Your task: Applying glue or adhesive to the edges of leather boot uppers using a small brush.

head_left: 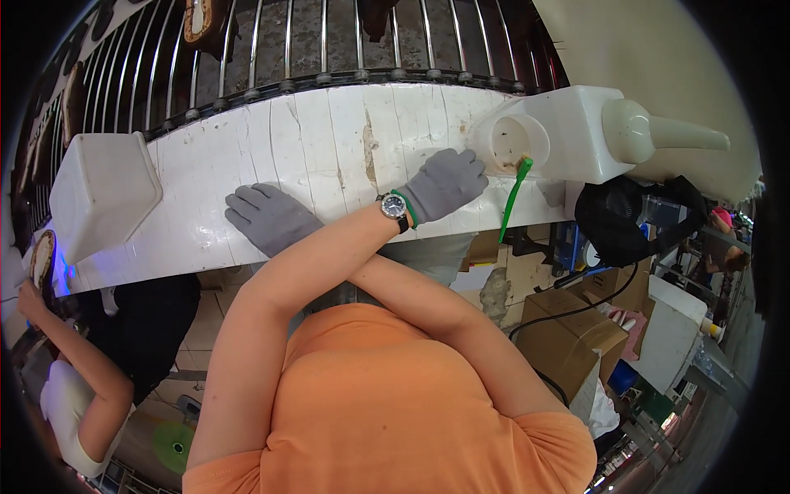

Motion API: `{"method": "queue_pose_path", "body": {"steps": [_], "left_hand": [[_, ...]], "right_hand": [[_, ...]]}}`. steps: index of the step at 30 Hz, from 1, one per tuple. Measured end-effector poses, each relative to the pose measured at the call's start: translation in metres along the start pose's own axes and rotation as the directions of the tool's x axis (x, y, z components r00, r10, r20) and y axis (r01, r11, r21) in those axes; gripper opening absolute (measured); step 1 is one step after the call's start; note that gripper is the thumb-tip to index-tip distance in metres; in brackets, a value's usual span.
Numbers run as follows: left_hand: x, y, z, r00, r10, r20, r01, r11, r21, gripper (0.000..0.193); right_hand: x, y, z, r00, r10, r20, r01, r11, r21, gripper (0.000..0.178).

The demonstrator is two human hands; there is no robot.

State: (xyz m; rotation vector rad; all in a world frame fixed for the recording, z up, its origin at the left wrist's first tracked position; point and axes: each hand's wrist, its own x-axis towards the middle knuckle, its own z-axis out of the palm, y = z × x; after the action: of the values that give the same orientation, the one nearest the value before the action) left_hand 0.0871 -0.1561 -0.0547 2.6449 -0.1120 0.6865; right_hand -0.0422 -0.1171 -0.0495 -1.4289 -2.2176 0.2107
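My forearms cross in front of me, so my left hand (446, 185) lies on the right and my right hand (271, 219) on the left. Both wear grey gloves and rest on the white bench (329, 156), holding nothing. The left hand's fingers are slightly bent, the right hand's lie flat. A wristwatch (393, 206) and a green band are on my left wrist. Just beyond the left hand's fingertips stands a round white cup (512, 142). A green-handled brush (517, 198) leans on its rim, its handle hanging over the bench's near edge.
A roller conveyor (321, 41) carrying shoe parts (200, 18) runs behind the bench. At left is a white plastic bin (103, 198); at right, a white container (576, 132). Another person's arm (86, 383) holds a shoe sole at far left. Cardboard boxes (568, 337) stand lower right.
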Motion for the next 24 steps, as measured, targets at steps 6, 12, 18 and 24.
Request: {"method": "queue_pose_path", "body": {"steps": [6,12,18,24], "left_hand": [[0.0,-0.002,0.005,0.999,-0.008,-0.051,0.009,1.0,0.027,0.011],[-0.002,-0.01,-0.004,0.992,-0.083,-0.1,0.079,0.996,-0.04,0.015],[0.004,-0.016,-0.017,0.971,-0.185,-0.15,0.174,0.981,-0.082,0.016],[0.005,-0.037,-0.051,0.825,-0.476,-0.304,0.388,0.869,-0.307,0.024]], "right_hand": [[-0.001,0.0,-0.001,1.0,0.004,-0.01,-0.004,1.0,0.008,0.044],[-0.001,0.0,0.003,0.999,-0.019,-0.035,0.018,0.999,-0.046,0.044],[-0.001,-0.001,0.002,0.999,-0.013,-0.041,0.012,1.0,-0.025,0.043],[0.0,-0.002,0.007,0.998,-0.022,-0.056,0.019,0.998,-0.054,0.042]]}}
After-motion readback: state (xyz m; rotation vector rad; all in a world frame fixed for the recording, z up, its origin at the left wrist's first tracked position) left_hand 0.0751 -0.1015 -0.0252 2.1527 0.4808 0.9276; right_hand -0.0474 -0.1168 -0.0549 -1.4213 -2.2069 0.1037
